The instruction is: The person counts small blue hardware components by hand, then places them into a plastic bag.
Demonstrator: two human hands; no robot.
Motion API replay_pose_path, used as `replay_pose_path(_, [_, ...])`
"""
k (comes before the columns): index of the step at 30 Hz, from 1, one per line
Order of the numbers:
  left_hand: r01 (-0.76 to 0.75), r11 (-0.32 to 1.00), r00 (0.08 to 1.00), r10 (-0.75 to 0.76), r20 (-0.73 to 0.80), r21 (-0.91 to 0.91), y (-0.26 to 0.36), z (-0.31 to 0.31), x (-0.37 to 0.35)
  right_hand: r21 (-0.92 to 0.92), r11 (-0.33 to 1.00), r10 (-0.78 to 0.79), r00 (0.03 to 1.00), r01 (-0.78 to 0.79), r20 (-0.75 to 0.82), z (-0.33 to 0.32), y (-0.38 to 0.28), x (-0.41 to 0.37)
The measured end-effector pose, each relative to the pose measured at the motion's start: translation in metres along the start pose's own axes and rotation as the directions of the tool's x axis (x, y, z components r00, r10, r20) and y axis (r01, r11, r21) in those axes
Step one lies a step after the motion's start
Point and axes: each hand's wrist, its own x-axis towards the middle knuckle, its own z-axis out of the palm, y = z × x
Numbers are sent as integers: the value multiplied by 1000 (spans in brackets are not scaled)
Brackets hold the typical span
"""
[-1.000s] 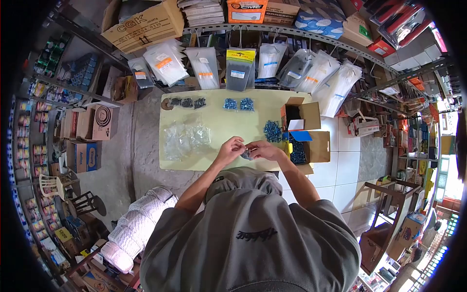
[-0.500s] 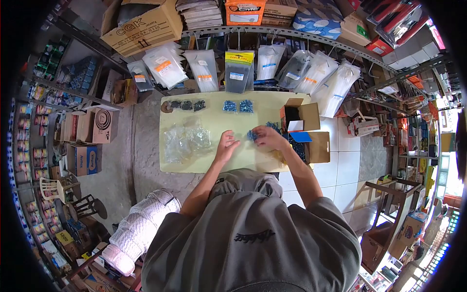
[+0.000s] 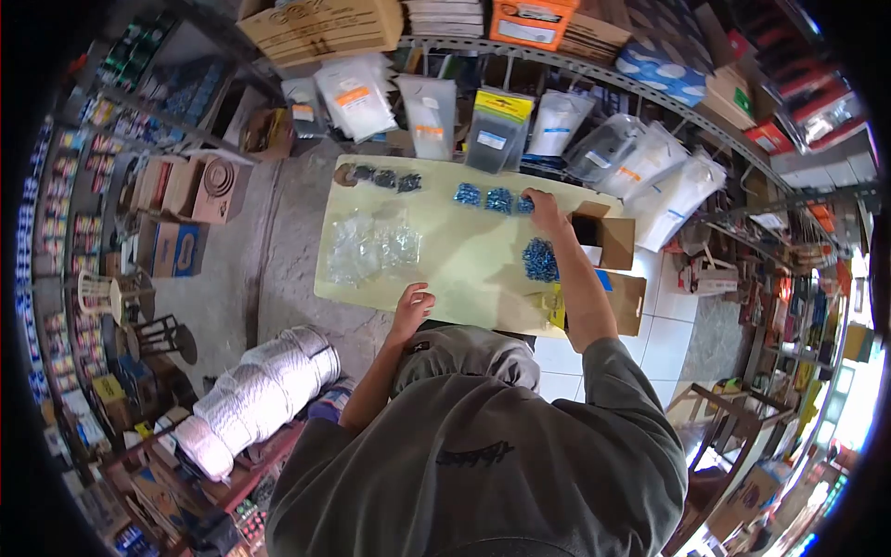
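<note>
My right hand reaches to the back of the pale yellow table, its fingers closed on a small clear bag of blue pieces. Left of it lie two similar bags, a middle bag and a left bag. Nearer me is a loose pile of small blue pieces, too small to name. My left hand is at the front edge, fingers loosely bent and apart, nothing visible in it. Flat clear plastic bags lie on the table's left side.
Bags of dark pieces and a brown ring lie at the back left. An open cardboard box stands at the right, a yellow item by it. Packs of cable ties hang behind the table.
My right hand has moved from mid-table to the back, where a third blue bag now lies under its fingers. My left hand has drawn back to the front edge. The view has shifted and tilted.
</note>
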Motion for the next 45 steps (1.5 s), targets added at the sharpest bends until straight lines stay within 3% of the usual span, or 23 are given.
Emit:
replay_pose_path(2, [-1, 1000, 1000, 1, -24, -1, -1, -7, 0, -33, 999, -16, 1000, 17, 23, 9, 6, 3])
replay_pose_path(4, [-112, 994, 992, 113, -60, 14, 0, -13, 2, -100, 992, -82, 994, 74, -79, 15, 9, 0])
replay_pose_path(5, [-110, 994, 991, 111, -73, 10, 1, -18, 6, -110, 992, -54, 999, 53, 1, 15, 12, 1])
replay_pose_path(7, [-306, 871, 914, 381, -138, 384, 5, -26, 17, -154, 987, -43, 998, 37, -35, 14, -2, -7])
replay_pose_path(8, [-305, 872, 914, 381, -142, 382, 10, -28, 20, -200, 980, -26, 996, 8, -84, 10, -10, -13])
replay_pose_path(10, [-354, 360, 699, 715, -12, 863, 42, -22, 14, -181, 983, 5, 995, -23, -97, 7, -26, -18])
replay_pose_path(11, [-358, 358, 699, 715, -7, 862, 53, -20, 14, -160, 985, 40, 993, -57, -113, 6, -35, -21])
replay_pose_path(13, [-255, 140, 803, 582, 128, 957, 63, -17, 15, -145, 987, 58, 991, -75, -120, 5, -57, -29])
replay_pose_path(15, [-249, 71, 844, 505, 181, 966, 49, -29, 35, -134, 987, 76, 988, -94, -132, 8, -74, -35])
replay_pose_path(17, [-247, -3, 877, 424, 225, 969, 39, -41, 49, -50, 998, -47, 986, 40, -162, 16, -78, -40])
replay_pose_path(23, [-339, 115, 841, 481, 246, 934, 41, -52, 53, 61, 997, -35, 990, 44, -135, 26, -108, -54])
replay_pose_path(25, [-382, 340, 842, 510, 173, 859, 56, -47, 44, 98, 993, -52, 991, 64, -120, 31, -116, -59])
replay_pose_path(26, [-383, 338, 842, 511, 174, 859, 61, -45, 40, 134, 987, -72, 992, 86, -104, 33, -119, -60])
replay_pose_path(28, [-469, 487, 789, 606, 101, 737, 65, -45, 37, 168, 984, -52, 997, 61, -57, 33, -131, -63])
replay_pose_path(33, [-439, 596, 812, 583, 14, 672, 80, -46, 30, 238, 965, -103, 993, 113, -56, 42, -155, -68])
replay_pose_path(35, [-441, 651, 814, 581, -31, 618, 89, -40, 26, 353, 935, -43, 997, 17, 68, 38, -169, -72])
replay_pose_path(36, [-430, 777, 851, 519, -81, 459, 92, -37, 25, 352, 936, -41, 997, 16, 63, 34, -179, -73])
replay_pose_path(37, [-401, 871, 888, 446, -115, 282, 99, -31, 21, 502, 860, 12, 986, -94, 165, 30, -188, -75])
replay_pose_path(38, [-403, 870, 888, 447, -108, 284, 105, -25, 16, 624, 752, 45, 962, -211, 271, 28, -195, -77])
replay_pose_path(40, [-225, 947, 969, 243, 49, -228, 128, -5, -6, 704, 672, 39, 960, -230, 277, 31, -200, -81])
replay_pose_path(42, [-160, 934, 970, 209, 128, -319, 137, 9, -18, 753, 648, 76, 994, -112, 83, 28, -208, -89])
replay_pose_path(43, [-88, 910, 963, 182, 199, -404, 138, 14, -20, 753, 648, 84, 994, -113, 77, 18, -214, -93])
replay_pose_path(45, [-49, 902, 956, 167, 242, -429, 134, 21, -21, 860, 329, 283, 909, -391, 306, -1, -221, -102])
